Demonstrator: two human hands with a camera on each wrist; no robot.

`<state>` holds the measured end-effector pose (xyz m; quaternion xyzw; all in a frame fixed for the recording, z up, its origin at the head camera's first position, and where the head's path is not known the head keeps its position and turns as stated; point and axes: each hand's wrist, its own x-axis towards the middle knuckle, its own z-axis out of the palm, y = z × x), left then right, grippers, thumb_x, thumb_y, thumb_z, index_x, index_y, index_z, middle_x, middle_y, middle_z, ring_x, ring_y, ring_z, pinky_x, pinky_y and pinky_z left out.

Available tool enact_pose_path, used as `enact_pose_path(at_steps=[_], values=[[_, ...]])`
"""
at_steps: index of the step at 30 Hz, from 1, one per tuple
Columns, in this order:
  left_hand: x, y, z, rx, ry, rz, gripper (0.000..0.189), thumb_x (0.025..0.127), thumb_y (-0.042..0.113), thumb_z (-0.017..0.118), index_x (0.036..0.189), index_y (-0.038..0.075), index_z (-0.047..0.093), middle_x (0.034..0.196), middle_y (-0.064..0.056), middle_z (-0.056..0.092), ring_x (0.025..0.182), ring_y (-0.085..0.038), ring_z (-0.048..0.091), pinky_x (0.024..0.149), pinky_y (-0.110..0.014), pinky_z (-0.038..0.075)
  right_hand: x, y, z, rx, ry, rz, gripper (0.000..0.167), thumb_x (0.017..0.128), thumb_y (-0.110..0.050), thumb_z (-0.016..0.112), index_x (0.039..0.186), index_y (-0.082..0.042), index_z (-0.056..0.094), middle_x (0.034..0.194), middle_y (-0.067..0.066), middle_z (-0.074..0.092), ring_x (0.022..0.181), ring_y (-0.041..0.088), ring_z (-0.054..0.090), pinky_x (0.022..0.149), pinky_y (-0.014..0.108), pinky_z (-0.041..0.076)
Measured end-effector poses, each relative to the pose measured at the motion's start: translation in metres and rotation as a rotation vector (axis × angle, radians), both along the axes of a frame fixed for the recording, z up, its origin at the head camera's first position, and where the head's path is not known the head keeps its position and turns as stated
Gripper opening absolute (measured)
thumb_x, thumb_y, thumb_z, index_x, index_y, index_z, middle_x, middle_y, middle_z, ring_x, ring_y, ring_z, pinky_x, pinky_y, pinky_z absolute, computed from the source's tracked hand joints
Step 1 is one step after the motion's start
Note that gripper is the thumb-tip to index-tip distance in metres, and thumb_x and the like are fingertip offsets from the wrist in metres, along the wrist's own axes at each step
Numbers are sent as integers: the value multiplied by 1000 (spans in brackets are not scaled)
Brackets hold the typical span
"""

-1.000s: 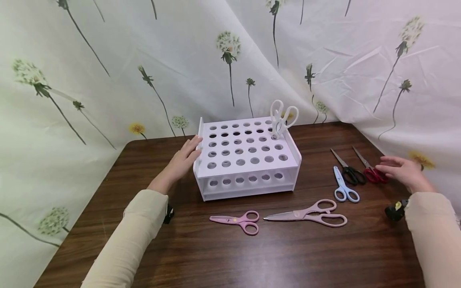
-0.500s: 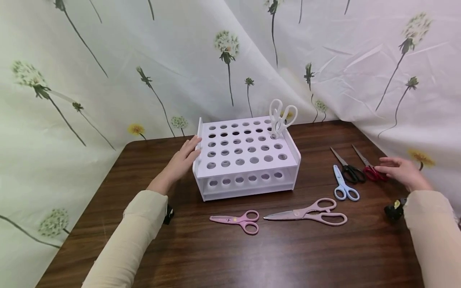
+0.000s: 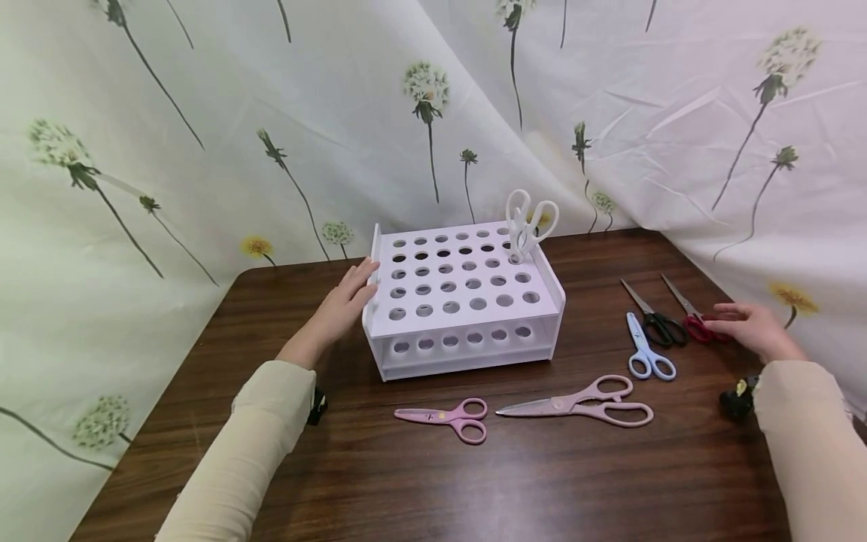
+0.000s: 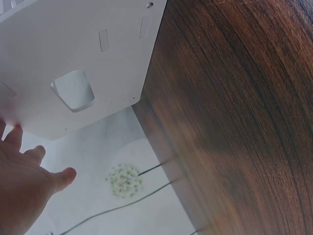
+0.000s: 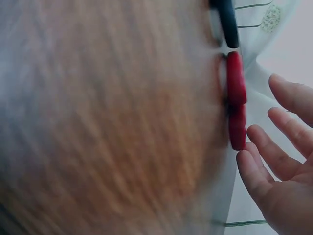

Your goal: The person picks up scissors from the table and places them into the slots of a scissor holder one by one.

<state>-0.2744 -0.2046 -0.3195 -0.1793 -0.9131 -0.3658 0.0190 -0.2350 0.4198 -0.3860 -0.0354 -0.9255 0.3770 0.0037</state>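
Observation:
A white rack [image 3: 410,301] with rows of round holes stands on the table. My left hand [image 3: 342,301] rests its fingers against the rack's left side, with the thumb apart from it in the left wrist view. White-handled scissors [image 3: 523,235] stand in a hole at the rack's right, handles up, blades hidden. On the right, my right hand [image 3: 755,331] hovers at the handles of red scissors [image 3: 692,324]; in the right wrist view its fingers are spread, gripping nothing beside the red handle [image 5: 236,78]. Black-handled scissors [image 3: 652,319] and light blue scissors [image 3: 640,342] lie just left.
Small pink scissors [image 3: 433,415] and larger pale pink scissors [image 3: 562,405] lie in front of the rack on the dark wooden table [image 3: 379,489]. A white cloth [image 3: 339,113] printed with dandelions hangs behind and at both sides.
My right hand has shifted slightly left over the red scissors' handles. My left hand stays at the rack, and the scissors lie where they were.

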Motion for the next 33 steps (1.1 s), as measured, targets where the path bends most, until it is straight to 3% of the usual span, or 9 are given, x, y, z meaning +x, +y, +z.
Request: enact_pose_path(at_steps=[4,7,9,11,17,22,24,29,33], values=[[0,0,1,0,-11,-3,52,99,37,35,147,18,26,153,1,10,138,-19,-2,107,-49,6,0,2,-2,24,5,23,61,90,-25,60,125,19,37,118,39,46,85,5,54,76,31,38],[0,0,1,-5,-15,-2,52,99,36,35,147,18,26,153,1,10,138,-19,-2,107,-49,6,-2,2,-2,64,16,50,60,89,-22,62,123,21,38,116,39,47,84,8,57,76,33,38],[0,0,1,-4,-13,-2,52,100,36,35,147,17,26,153,1,10,138,-19,-2,107,-49,6,-3,2,-1,90,13,66,59,88,-20,62,122,21,37,115,40,46,96,31,56,80,41,37],[0,0,1,-5,-10,1,52,100,36,35,147,17,26,153,1,10,138,-19,-1,107,-49,6,-5,2,-1,117,6,76,59,88,-19,62,122,21,36,115,41,46,105,52,41,81,51,34],[1,0,2,-1,-5,2,51,100,36,35,147,16,27,153,1,10,138,-19,-1,107,-48,7,-8,2,2,123,-8,107,55,87,-13,61,122,21,36,113,43,45,98,46,48,72,34,38],[1,0,1,3,-7,5,51,100,35,35,146,17,27,153,3,11,138,-18,0,107,-47,7,-7,3,1,84,-1,103,53,87,-8,59,122,22,34,110,43,46,78,10,52,63,21,40],[1,0,2,2,-9,3,51,100,36,35,147,17,27,153,3,10,138,-19,-1,107,-47,7,-7,3,0,41,-6,95,53,87,-6,57,123,22,31,112,44,43,73,0,48,62,20,43],[1,1,2,1,-21,-3,53,99,38,35,147,17,26,153,3,10,138,-18,-1,107,-48,6,-4,2,-3,-125,-6,69,57,85,2,54,126,25,23,111,45,39,68,-3,52,62,23,50],[1,1,1,3,-32,1,52,99,37,35,147,18,26,153,5,10,138,-17,-1,107,-48,6,-2,4,-6,-393,2,43,45,85,8,55,121,21,32,91,15,57,67,0,56,62,21,50]])
